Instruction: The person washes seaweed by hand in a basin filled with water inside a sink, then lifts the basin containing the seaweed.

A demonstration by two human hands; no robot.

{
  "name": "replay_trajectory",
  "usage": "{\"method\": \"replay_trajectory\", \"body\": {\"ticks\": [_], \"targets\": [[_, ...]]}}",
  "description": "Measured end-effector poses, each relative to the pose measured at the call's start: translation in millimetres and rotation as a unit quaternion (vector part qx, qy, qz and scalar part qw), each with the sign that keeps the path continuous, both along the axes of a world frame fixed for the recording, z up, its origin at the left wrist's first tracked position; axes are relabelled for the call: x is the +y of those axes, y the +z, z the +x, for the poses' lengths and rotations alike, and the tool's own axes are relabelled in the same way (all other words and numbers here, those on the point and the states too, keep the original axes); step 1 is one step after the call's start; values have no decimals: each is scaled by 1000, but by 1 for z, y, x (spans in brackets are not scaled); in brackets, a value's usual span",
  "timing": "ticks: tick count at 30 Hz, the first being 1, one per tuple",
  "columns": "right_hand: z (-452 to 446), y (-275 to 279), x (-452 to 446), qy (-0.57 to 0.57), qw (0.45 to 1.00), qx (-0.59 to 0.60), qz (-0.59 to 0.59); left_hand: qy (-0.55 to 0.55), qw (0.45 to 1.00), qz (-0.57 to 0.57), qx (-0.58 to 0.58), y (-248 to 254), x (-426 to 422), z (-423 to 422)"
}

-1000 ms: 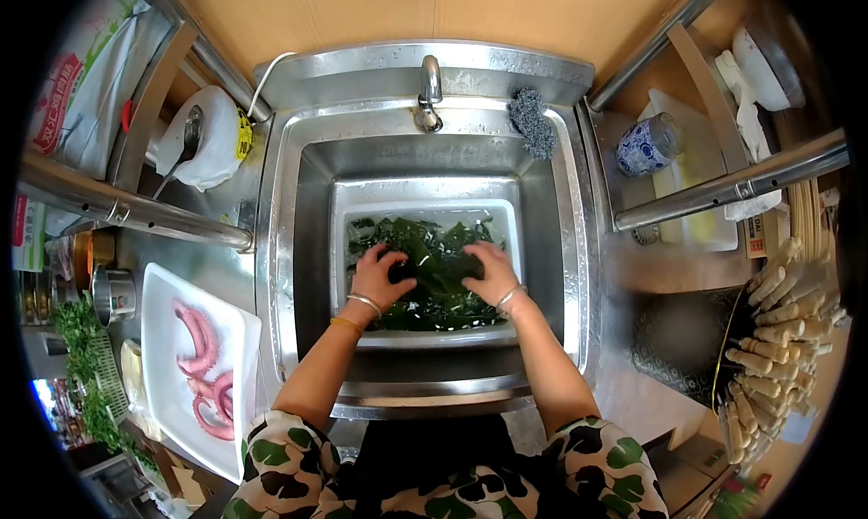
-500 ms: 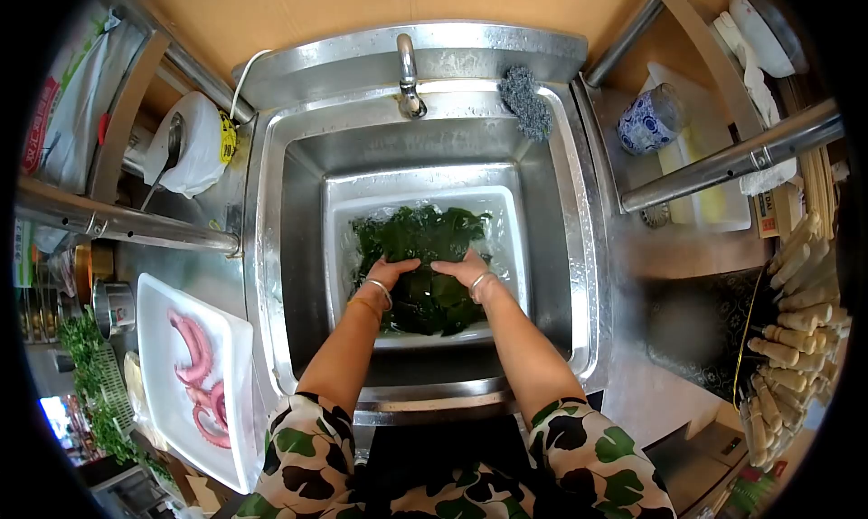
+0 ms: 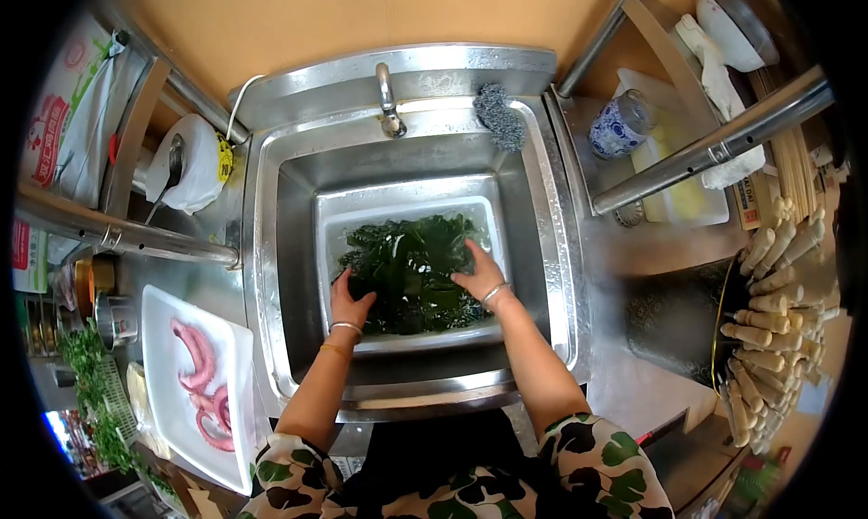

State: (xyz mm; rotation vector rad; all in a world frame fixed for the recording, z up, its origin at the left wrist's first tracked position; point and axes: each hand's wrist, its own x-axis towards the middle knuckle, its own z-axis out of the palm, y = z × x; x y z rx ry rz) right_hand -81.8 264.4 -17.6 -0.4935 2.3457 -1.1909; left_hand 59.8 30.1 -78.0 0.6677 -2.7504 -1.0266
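Okay, far left of the sink (image 3: 267,248), up on a shelf: printed packaging (image 3: 63,121). Leafy greens (image 3: 83,365) lower down, also well left of the sink, with a steel pot (image 3: 116,322) beside them. Next, nearer the sink's left edge, a white tray (image 3: 161,365) holding pink suckered tentacles (image 3: 197,356). Behind that, left of the sink's back part, a white plastic bundle (image 3: 206,180) with a yellow tag, spoon (image 3: 174,166) leaning against it.

Inside the sink: left hand (image 3: 351,304) first, fingers spread, thumb apart, at the left edge of the dark green leaves (image 3: 407,266); fingertips hard to make out. Faucet (image 3: 387,99) stands at the sink's back. Leaves lie wet in a white tub (image 3: 425,343) on the sink's floor. Right hand (image 3: 479,275) at the leaves' right edge, fingers and thumb wide apart, palm toward the leaves, nothing pinched.

Grey scrubber (image 3: 500,117) on the sink's back right corner. Right of the sink: blue-and-white jar (image 3: 617,132), then, farther right, a black patterned container (image 3: 674,325) and lots of wooden handles (image 3: 768,325).
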Motion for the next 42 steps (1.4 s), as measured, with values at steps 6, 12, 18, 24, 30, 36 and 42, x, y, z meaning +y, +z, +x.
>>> {"method": "replay_trajectory", "body": {"ticks": [6,12,18,24,30,36,42], "targets": [[19,-2,-18,-80,959,-267,-43,241,858,408,-199,48,37,-16],[7,12,-39,-16,931,-365,-21,213,612,744,-162,-3,28,-27],[-4,3,-49,94,992,-57,60,222,769,598,-34,48,39,-35],[-23,32,-33,160,984,42,69,-49,970,205,-125,87,23,-42],[-52,20,-18,-1,999,-3,46,55,995,23,-76,-45,-37,-44],[-68,-23,-57,-41,977,-207,-14,194,834,513,-65,43,-6,-81],[-57,-8,-69,12,939,-344,-28,164,764,620,-76,31,9,-83]]}}
